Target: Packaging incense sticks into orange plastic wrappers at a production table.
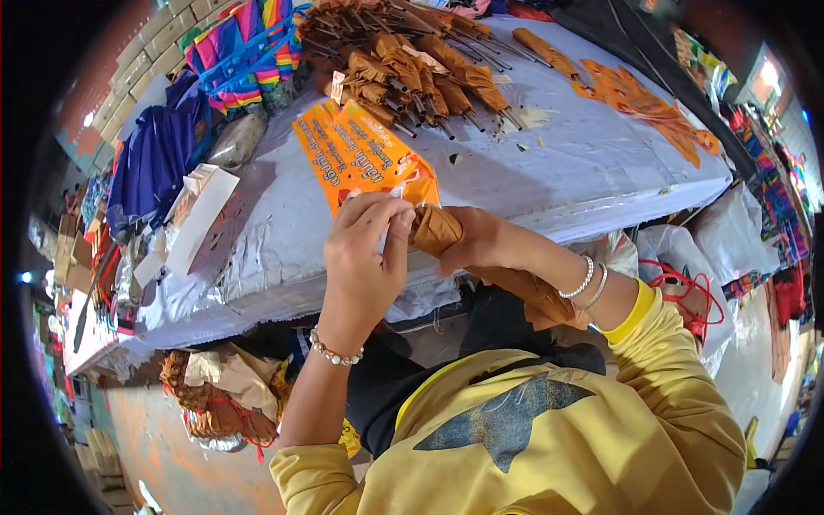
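My left hand (369,236) is closed in a pinch at the near edge of an orange printed panel (352,154), which lies fanned out on the table beyond it. My right hand (476,242) wraps round a rolled bundle of brown cloth (438,230) that looks like a folded umbrella. More of that brown cloth (532,296) hangs below my right forearm. The bundle's end meets the orange panel beside my left fingertips; whether they are joined is hidden. Farther back lies a heap of brown folded umbrellas (395,69) with thin metal shafts sticking out.
The pale-covered table (584,184) has its near edge under my forearms. Orange printed cloth (644,107) lies at its far right. On the left are a rainbow-striped bundle (245,56), dark blue cloth (154,150) and a white box (202,219). Brown bundles (227,399) rest low at the left.
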### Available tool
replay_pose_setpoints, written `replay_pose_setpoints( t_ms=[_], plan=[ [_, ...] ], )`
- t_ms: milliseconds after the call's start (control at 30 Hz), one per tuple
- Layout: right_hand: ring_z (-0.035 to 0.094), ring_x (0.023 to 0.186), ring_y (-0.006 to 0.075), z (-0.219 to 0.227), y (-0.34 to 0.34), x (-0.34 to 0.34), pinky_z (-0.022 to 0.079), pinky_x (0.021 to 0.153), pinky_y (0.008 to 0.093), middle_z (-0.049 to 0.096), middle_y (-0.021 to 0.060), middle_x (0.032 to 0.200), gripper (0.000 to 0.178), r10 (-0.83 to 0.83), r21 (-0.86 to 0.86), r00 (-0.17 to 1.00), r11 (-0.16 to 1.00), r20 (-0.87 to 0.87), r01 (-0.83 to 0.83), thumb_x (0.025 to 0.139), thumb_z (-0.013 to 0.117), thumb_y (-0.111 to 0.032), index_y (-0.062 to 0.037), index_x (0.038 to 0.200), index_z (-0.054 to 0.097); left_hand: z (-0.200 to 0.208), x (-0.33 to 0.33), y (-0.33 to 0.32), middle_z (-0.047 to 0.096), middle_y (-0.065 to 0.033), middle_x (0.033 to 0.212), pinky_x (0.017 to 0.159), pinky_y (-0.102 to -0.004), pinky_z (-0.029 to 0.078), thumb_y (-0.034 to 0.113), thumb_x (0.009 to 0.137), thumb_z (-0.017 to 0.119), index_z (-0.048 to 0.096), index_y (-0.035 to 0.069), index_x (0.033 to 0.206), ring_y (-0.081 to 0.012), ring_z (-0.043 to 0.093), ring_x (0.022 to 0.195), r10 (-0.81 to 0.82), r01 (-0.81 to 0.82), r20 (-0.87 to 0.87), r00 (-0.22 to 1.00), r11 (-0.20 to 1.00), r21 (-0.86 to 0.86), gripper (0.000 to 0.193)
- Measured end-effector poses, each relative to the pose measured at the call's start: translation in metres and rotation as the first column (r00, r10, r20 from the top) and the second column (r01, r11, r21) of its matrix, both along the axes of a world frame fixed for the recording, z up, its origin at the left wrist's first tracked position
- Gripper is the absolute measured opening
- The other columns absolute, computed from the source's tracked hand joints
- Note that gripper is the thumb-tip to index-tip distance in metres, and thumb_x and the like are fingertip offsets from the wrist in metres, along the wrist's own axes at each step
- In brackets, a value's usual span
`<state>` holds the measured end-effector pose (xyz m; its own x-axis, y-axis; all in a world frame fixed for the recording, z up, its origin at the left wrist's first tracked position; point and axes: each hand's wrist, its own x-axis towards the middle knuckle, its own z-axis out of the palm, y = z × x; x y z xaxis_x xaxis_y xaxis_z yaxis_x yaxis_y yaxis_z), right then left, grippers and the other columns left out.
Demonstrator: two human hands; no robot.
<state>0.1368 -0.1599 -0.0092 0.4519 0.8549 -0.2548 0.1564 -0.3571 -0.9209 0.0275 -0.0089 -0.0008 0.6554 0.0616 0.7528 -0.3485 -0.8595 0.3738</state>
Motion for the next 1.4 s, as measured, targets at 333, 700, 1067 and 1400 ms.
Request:
replay_pose_setpoints(
  t_ms=[333,700,1067,1400],
  plan=[
    [0.056,0.061,0.0152,0.006,0.003,-0.007,0.046,0.051,0.0295,0.059,0.0080,0.077,0.051,0.035,0.128,0.997,0.991,0.071,-0.044,0.060,0.072,-0.013,0.0014,0.105,0.052,-0.014,0.006,-0.004,0.063,-0.0095,0.078,0.061,-0.0234,0.047,0.006,0.084,0.063,0.060,-0.004,0.092,-0.0118,0.060,0.066,0.057,-0.032,0.085,0.995,0.962,-0.270,0.013],
    [0.057,0.069,0.0240,-0.021,0.002,0.004,0.046,0.066,0.0356,0.060,0.0136,0.075,0.043,-0.061,0.230,0.954,0.973,0.294,-0.009,0.061,0.066,-0.017,0.0032,0.097,0.054,-0.014,0.001,-0.003,0.060,-0.0107,0.104,0.072,-0.0232,0.049,0.007,0.083,0.065,0.029,0.000,0.136,-0.0105,0.059,0.085,-0.149,0.016,-0.137,0.979,0.731,-0.683,0.064],
    [0.058,0.071,0.0139,0.010,-0.008,-0.001,0.047,0.061,0.0238,0.060,0.0083,0.084,0.042,0.157,0.109,0.958,0.985,-0.239,-0.135,0.064,0.067,-0.015,0.0019,0.100,0.054,-0.045,0.009,-0.024,0.036,-0.0105,0.137,0.094,-0.0327,0.043,0.002,0.080,0.066,0.006,0.004,0.144,-0.0187,0.046,0.117,-0.333,0.419,0.362,0.871,0.118,-0.900,0.088],
    [0.049,0.042,0.0130,0.019,-0.004,-0.001,0.042,0.038,0.0252,0.053,0.0044,0.060,0.033,0.142,0.136,0.939,0.985,-0.313,-0.103,0.062,0.066,-0.020,-0.0016,0.087,0.056,-0.041,0.003,-0.035,0.049,-0.0091,0.126,0.096,-0.0327,0.040,0.000,0.080,0.062,0.017,0.000,0.142,-0.0179,0.049,0.114,-0.361,0.436,0.388,0.848,0.060,-0.898,0.077]
  ],
)
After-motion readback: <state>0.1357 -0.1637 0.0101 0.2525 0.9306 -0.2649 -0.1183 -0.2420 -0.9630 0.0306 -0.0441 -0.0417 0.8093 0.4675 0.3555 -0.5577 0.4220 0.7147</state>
